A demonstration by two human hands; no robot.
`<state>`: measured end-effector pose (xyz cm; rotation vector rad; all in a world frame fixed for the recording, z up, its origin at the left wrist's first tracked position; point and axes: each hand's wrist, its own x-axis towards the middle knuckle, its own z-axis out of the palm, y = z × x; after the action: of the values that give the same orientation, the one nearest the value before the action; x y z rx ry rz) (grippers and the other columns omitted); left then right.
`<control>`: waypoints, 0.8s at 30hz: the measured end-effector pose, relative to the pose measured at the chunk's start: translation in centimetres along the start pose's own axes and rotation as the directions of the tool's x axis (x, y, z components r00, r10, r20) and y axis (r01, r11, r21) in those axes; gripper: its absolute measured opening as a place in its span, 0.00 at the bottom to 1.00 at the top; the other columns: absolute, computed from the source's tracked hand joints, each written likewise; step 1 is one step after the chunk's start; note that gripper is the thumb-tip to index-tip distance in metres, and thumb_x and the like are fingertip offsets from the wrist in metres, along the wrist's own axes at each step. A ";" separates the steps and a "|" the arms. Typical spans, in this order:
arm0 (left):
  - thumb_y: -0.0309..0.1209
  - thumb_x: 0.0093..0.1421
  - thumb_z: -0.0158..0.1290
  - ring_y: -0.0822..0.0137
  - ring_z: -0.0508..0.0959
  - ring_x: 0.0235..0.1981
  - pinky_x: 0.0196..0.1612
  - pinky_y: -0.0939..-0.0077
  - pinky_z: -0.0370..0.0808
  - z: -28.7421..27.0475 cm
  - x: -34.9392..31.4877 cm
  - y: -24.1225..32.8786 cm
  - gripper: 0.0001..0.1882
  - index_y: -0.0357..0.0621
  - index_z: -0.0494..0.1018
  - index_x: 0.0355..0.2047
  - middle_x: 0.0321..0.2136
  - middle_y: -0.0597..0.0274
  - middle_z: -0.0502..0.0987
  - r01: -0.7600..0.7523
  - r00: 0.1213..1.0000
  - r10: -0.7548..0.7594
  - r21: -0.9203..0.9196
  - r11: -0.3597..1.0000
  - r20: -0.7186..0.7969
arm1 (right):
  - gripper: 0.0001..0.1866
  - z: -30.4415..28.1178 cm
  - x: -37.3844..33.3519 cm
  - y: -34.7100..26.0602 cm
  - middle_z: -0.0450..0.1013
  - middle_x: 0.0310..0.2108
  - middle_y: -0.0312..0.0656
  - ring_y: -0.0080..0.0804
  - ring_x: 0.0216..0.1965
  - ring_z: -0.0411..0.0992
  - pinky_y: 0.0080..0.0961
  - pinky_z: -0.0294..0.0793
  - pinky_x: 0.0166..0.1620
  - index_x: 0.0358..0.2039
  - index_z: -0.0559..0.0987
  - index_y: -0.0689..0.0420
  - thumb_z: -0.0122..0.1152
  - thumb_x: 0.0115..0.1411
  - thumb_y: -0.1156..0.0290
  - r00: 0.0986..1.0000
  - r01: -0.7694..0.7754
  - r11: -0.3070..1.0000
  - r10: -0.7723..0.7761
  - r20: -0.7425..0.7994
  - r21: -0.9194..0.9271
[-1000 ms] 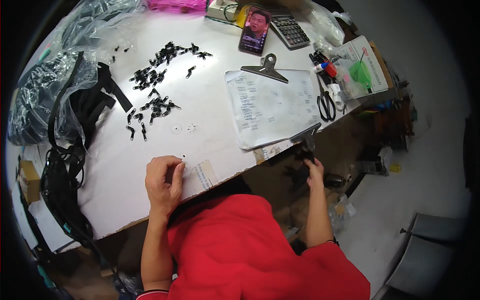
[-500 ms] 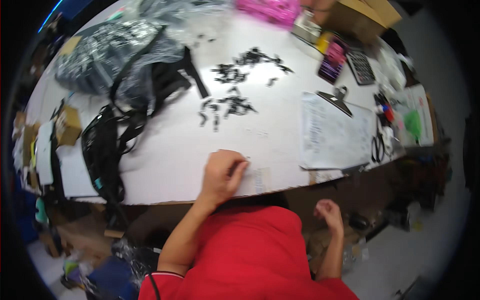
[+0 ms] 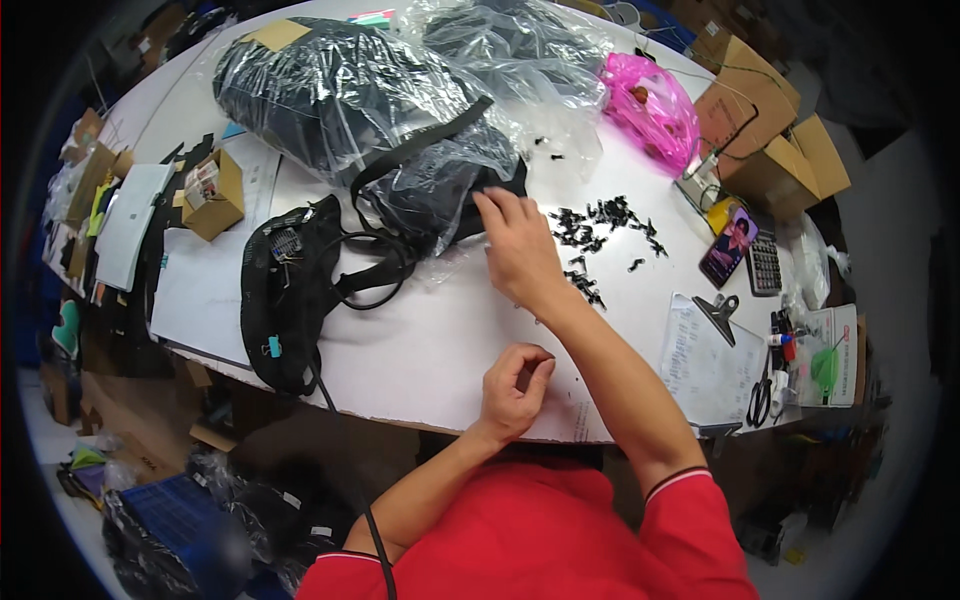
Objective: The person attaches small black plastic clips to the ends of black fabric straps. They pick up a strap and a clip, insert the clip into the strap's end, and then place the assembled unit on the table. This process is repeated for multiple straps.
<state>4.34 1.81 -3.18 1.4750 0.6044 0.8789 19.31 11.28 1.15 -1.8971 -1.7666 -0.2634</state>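
Observation:
My right hand (image 3: 525, 250) reaches out over the table, its fingers bent down on black webbing straps (image 3: 485, 205) at the mouth of a clear plastic bag (image 3: 340, 95) full of dark goods. The thumb is hidden beneath it. Close to the table's front edge rests my left hand (image 3: 513, 397), its fingers curled toward the thumb; whatever may be inside the curl is hidden. Small black plastic pieces (image 3: 610, 213) lie in loose heaps just right of my right hand, partly covered by my forearm.
At left lie a black mesh bag (image 3: 285, 300) with a cable and a small open carton (image 3: 213, 200). To the right are a clipboard (image 3: 710, 360), a phone (image 3: 730, 245), a calculator (image 3: 765, 262) and scissors (image 3: 760, 400). A pink bag (image 3: 650, 115) and boxes (image 3: 780, 150) stand farther back.
My right hand has come up from below the table edge onto the black straps. My left hand stays curled near the front edge. The whole view has shifted.

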 end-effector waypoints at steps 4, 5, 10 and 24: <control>0.22 0.60 0.57 0.60 0.78 0.29 0.35 0.71 0.75 0.0 0.2 0.4 0.03 0.37 0.75 0.33 0.31 0.53 0.78 0.001 1.000 -0.001 0.024 1.000 0.014 | 0.20 3.6 4.2 -0.8 0.69 0.47 0.46 0.42 0.48 0.66 0.35 0.64 0.50 0.49 0.76 0.60 0.54 0.54 0.75 0.990 0.126 0.965 -0.107 0.096 -0.231; 0.22 0.59 0.57 0.60 0.78 0.29 0.35 0.71 0.74 0.1 0.3 0.4 0.02 0.37 0.75 0.33 0.31 0.53 0.78 0.019 1.000 -0.019 0.020 1.000 0.019 | 0.17 3.8 4.6 -0.6 0.70 0.44 0.45 0.41 0.47 0.66 0.35 0.64 0.49 0.45 0.77 0.59 0.53 0.54 0.75 0.980 0.165 0.955 -0.132 0.148 -0.245; 0.22 0.64 0.53 0.65 0.78 0.31 0.38 0.75 0.75 -0.4 0.1 -0.8 0.03 0.37 0.74 0.38 0.34 0.57 0.79 0.135 0.991 -0.137 -0.162 0.978 0.001 | 0.04 0.5 2.9 -2.4 0.69 0.30 0.41 0.38 0.39 0.66 0.34 0.63 0.43 0.25 0.76 0.54 0.55 0.53 0.70 0.985 0.169 0.962 -0.158 0.068 -0.215; 0.35 0.74 0.41 0.72 0.76 0.28 0.35 0.75 0.76 -1.4 3.8 0.4 0.18 0.37 0.66 0.57 0.36 0.57 0.78 0.473 0.844 -0.461 -0.785 0.401 0.274 | 0.11 -13.3 -22.4 -8.7 0.72 0.25 0.49 0.49 0.28 0.72 0.44 0.69 0.34 0.31 0.73 0.61 0.63 0.57 0.67 0.763 -0.397 0.917 0.350 0.543 -0.033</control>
<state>5.29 5.66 -2.17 0.3607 0.4399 0.5486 10.82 -14.66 3.63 -2.3606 -1.6180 0.5444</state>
